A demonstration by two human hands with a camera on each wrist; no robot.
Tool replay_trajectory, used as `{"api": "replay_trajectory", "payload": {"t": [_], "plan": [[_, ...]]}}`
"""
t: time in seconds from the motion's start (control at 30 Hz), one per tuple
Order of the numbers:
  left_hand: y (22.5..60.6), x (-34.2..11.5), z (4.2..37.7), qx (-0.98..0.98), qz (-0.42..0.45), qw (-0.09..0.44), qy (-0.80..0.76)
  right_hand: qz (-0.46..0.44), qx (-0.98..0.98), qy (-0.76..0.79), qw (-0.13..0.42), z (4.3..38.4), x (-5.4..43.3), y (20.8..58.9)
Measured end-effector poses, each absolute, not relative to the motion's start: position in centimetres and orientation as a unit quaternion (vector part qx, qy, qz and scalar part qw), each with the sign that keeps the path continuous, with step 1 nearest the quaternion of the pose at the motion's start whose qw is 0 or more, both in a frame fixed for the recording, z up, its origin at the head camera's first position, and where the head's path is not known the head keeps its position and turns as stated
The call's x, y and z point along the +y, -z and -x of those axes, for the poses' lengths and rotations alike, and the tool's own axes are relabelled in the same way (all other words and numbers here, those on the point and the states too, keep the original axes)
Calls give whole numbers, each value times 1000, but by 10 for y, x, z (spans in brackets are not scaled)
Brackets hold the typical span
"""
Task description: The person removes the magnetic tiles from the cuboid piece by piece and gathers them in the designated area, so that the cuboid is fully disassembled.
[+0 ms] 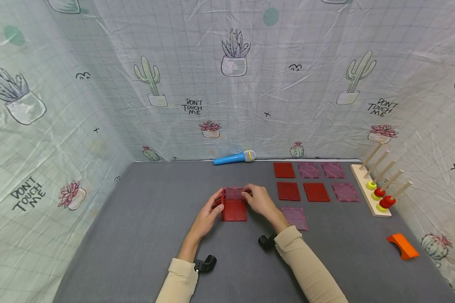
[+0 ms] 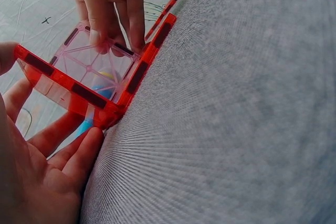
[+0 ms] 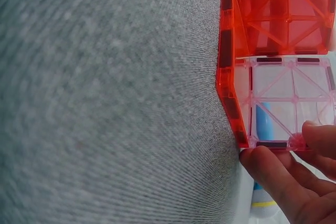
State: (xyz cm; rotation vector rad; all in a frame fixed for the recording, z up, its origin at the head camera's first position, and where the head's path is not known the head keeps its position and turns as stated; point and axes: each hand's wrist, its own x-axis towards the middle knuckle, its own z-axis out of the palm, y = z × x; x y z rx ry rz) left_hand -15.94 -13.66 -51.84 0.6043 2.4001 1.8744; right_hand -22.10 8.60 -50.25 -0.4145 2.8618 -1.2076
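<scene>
Three square magnetic tiles join in a corner shape at the middle of the table. A red magnetic tile [image 1: 234,212] lies flat as its base. Along the left side stands an upright red magnetic tile [image 2: 63,80]; my left hand [image 1: 204,219] holds it, fingers spread against its outer face and thumb at its edge. A translucent pink magnetic tile [image 3: 278,85] stands upright at the back of the base. My right hand [image 1: 260,201] pinches the right edge of the pink tile between thumb and fingers, fingertips low near the base.
To the right lie several flat tiles, red [image 1: 288,191] and pink [image 1: 345,192]. Behind the hands, a blue toy microphone [image 1: 229,159] rests by the cloth wall. A wooden peg board [image 1: 358,176] with red and yellow rings and an orange arch block [image 1: 402,246] sit near the right edge.
</scene>
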Motion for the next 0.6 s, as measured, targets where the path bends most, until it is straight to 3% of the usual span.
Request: {"api": "replay_trajectory", "payload": {"t": [0.6], "plan": [[519, -136, 160, 778, -187, 18, -600, 143, 919, 366, -40, 222, 85, 506]]}}
